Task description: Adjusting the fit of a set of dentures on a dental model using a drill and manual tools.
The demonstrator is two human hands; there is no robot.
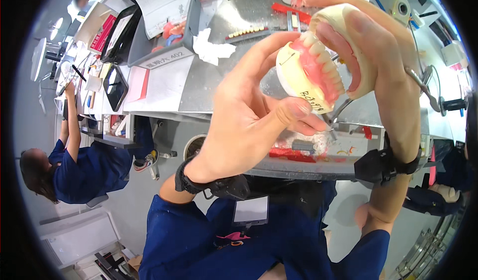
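Up close: two bare hands fill the middle and upper right of the frame, raised above a grey bench (pixel 209 88).
Left hand: the left hand (pixel 249 115) comes up from the lower centre, fingers (pixel 298 111) pinching the lower denture model (pixel 304 75), thumb across its pale base beside a handwritten label.
Right hand: the right hand (pixel 383 61) drops in from the upper right, fingers curled and gripping the upper denture model (pixel 343 41) from behind.
Models: both are cream plaster with pink gums and white teeth; they meet like an open jaw, touching at the upper edge, teeth facing each other, centre right of the frame.
Wrists: a black strap wraps each one.
Bench: a crumpled white tissue (pixel 211 48) and a strip of loose teeth (pixel 246 33) lie at upper centre, a grey tray (pixel 164 56) with papers to their left.
Lower left: another person in blue (pixel 84 168) sits at a separate bench.
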